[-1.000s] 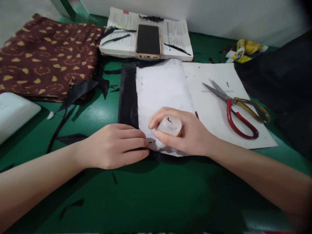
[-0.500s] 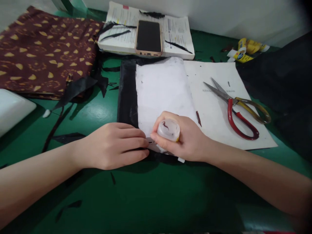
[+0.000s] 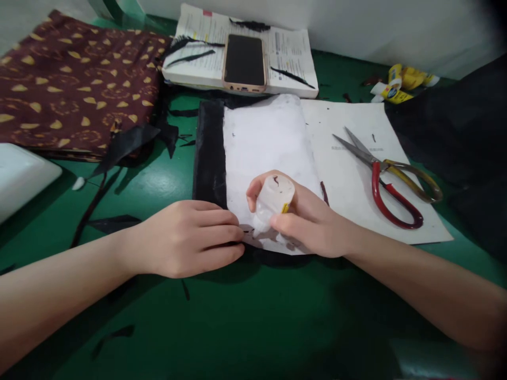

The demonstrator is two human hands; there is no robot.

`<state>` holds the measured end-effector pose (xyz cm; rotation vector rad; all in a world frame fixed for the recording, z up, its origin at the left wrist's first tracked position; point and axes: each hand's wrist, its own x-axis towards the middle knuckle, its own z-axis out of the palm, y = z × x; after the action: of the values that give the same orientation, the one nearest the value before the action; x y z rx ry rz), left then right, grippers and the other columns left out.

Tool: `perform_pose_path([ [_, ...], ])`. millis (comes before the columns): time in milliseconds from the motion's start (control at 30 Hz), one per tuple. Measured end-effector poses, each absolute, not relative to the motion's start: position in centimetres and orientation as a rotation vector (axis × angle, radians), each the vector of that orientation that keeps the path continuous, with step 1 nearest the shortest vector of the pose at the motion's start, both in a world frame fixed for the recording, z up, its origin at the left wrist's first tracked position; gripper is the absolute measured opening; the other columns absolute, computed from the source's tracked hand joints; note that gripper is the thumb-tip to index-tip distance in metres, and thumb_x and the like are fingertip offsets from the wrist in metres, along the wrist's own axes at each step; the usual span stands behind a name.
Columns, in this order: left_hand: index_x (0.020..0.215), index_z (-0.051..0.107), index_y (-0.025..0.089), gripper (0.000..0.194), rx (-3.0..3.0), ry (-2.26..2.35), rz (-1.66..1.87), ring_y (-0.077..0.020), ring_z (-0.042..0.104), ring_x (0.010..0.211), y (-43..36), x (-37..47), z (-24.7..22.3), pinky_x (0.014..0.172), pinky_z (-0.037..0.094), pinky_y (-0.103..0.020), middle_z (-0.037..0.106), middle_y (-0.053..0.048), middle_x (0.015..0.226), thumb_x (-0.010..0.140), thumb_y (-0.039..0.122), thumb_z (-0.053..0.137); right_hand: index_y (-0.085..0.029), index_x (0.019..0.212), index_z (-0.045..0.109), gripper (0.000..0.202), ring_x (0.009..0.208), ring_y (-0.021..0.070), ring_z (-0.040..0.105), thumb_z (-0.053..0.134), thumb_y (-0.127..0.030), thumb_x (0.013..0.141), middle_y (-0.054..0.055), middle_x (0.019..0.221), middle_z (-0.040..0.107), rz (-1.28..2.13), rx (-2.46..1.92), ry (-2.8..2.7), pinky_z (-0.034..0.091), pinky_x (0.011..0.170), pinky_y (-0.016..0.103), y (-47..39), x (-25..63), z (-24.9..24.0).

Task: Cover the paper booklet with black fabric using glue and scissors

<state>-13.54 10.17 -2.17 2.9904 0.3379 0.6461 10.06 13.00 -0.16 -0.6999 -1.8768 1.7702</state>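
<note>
My right hand (image 3: 312, 219) is closed around a translucent white glue bottle (image 3: 273, 198) with a bit of yellow label. The bottle is tipped, base up, its lower end at the bottom edge of a white sheet (image 3: 269, 142). That sheet lies on a black cover (image 3: 209, 153), which shows along its left side and below it. My left hand (image 3: 198, 237) lies over the cover's lower left corner, fingers together and bent down at the edge. The left thumb is hidden. Small dark scraps and wet-looking marks show near the bottle's lower end.
Scissors (image 3: 380, 169) with red and yellow handles lie spread on a white booklet (image 3: 328, 119) at right. Behind are an open book (image 3: 285, 47) with a phone (image 3: 244, 63), and yellow tubes (image 3: 400, 87). Patterned maroon cloth (image 3: 79, 84) and black strips (image 3: 127, 148) lie left.
My right hand has shifted its grip and tilted the bottle, raising its base away from me. More of the sheet's lower edge shows. My left hand has stayed in place.
</note>
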Motion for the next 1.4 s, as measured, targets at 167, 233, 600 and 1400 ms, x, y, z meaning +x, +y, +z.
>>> perform_pose_path([
  [167, 0.097, 0.066, 0.017, 0.024, 2.993, 0.351, 0.639, -0.0203, 0.068, 0.091, 10.2, -13.5, -2.2, 0.078, 0.057, -0.034, 0.073, -0.007, 0.093, 0.096, 0.014, 0.043, -0.018, 0.106, 0.052, 0.022, 0.079, 0.0098, 0.053, 0.063, -0.023, 0.087, 0.001, 0.094, 0.054, 1.875, -0.714, -1.891, 0.046, 0.068, 0.023, 13.5, 10.4, -0.1],
  [233, 0.097, 0.066, 0.017, 0.022, 2.997, 0.358, 0.642, -0.0201, 0.068, 0.090, 10.2, -13.5, -2.3, 0.077, 0.057, -0.033, 0.073, -0.007, 0.093, 0.096, 0.015, 0.044, -0.018, 0.098, 0.056, 0.022, 0.077, 0.0100, 0.055, 0.070, -0.024, 0.082, 0.000, 0.090, 0.056, 1.861, -0.755, -1.877, 0.047, 0.067, 0.022, 13.6, 10.4, -0.1],
  [600, 0.096, 0.067, 0.017, 0.025, 2.979, 0.337, 0.664, -0.0200, 0.068, 0.094, 10.2, -13.4, -2.3, 0.080, 0.057, -0.034, 0.073, -0.008, 0.095, 0.096, 0.013, 0.042, -0.015, 0.095, 0.066, 0.022, 0.086, 0.0140, 0.064, 0.073, -0.030, 0.080, 0.004, 0.094, 0.068, 1.839, -0.930, -1.763, 0.052, 0.072, 0.024, 14.0, 10.2, -0.1],
  [1400, 0.091, 0.066, 0.015, 0.016, 2.991, 0.338, 0.663, -0.0203, 0.069, 0.090, 10.2, -13.4, -2.1, 0.077, 0.057, -0.034, 0.073, -0.006, 0.093, 0.093, 0.012, 0.050, -0.017, 0.079, 0.065, 0.024, 0.072, 0.0125, 0.056, 0.080, -0.034, 0.071, 0.000, 0.078, 0.061, 1.679, -0.907, -1.819, 0.045, 0.063, 0.025, 13.3, 9.9, -0.3],
])
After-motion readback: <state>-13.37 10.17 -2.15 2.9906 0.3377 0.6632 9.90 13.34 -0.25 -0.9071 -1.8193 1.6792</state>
